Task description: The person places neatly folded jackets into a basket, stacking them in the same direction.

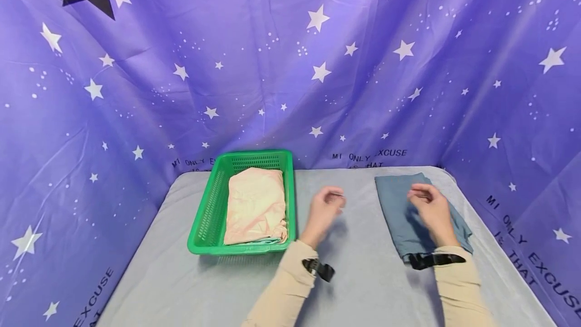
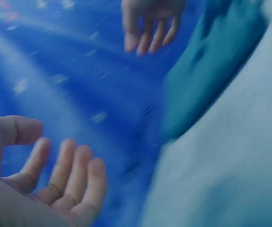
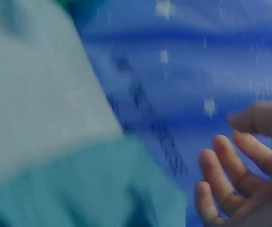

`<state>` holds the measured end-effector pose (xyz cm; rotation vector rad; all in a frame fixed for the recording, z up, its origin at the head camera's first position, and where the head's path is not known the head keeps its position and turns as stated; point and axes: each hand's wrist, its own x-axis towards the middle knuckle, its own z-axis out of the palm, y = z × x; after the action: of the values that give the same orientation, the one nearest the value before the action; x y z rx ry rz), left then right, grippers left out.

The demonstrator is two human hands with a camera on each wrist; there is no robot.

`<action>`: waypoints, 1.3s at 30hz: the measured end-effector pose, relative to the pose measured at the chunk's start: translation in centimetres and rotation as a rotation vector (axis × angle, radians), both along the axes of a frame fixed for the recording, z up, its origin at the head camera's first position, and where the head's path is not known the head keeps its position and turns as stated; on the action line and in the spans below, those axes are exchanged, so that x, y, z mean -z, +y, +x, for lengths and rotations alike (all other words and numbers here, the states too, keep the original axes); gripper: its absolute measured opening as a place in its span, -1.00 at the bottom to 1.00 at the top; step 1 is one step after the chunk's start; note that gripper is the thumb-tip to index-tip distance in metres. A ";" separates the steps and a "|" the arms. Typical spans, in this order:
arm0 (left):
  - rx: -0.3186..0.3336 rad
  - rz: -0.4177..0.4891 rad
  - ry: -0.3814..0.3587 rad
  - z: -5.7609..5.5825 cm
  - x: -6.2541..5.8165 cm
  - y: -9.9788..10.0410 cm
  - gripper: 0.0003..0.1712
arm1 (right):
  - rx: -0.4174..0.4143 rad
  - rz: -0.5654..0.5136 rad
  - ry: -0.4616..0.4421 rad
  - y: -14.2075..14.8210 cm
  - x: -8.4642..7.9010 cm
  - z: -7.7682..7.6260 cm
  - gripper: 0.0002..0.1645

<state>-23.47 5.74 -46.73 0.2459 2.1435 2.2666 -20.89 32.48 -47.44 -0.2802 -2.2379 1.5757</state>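
**Right hand [image 1: 430,213] hovers over blue cloth [image 1: 394,201]**

The blue cloth lies folded on the right side of the grey table [image 1: 354,281], near its far edge, its near end a little bunched. The right hand hangs above it, a shadow falling on the fabric below. Its fingers are loosely bent, and in the right wrist view the thumb stands apart from the fingertips.

The left hand [image 1: 323,213] is over the table between the blue cloth and the green basket [image 1: 212,211], nearer the basket. Its fingers also bend loosely; the left wrist view shows thumb and fingertips apart. The two hands are well apart from each other.

The basket stands on the left part of the table. In it lies a folded pink cloth [image 1: 256,206], with a strip of green cloth [image 1: 265,241] showing under its near edge. Both wrist views are blurred. Behind the table hangs a purple curtain [image 1: 254,79] with white stars.
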 end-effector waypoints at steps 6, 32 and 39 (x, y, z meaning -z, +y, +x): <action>0.027 0.054 -0.263 1.4 3.6 7.8 -0.72 | 0.067 0.333 -0.235 5.6 2.0 1.6 -0.28; 0.176 0.140 -0.517 2.7 6.7 11.9 -0.47 | -0.157 0.312 -0.486 8.2 3.8 2.5 -0.01; 0.144 0.156 -0.489 1.8 5.0 9.8 -0.54 | -0.094 0.330 -0.271 5.6 2.9 2.6 -0.24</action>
<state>-21.65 15.56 -51.72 -0.1387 1.6555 2.1334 -18.25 38.06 -50.39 -0.3124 -2.7095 1.2422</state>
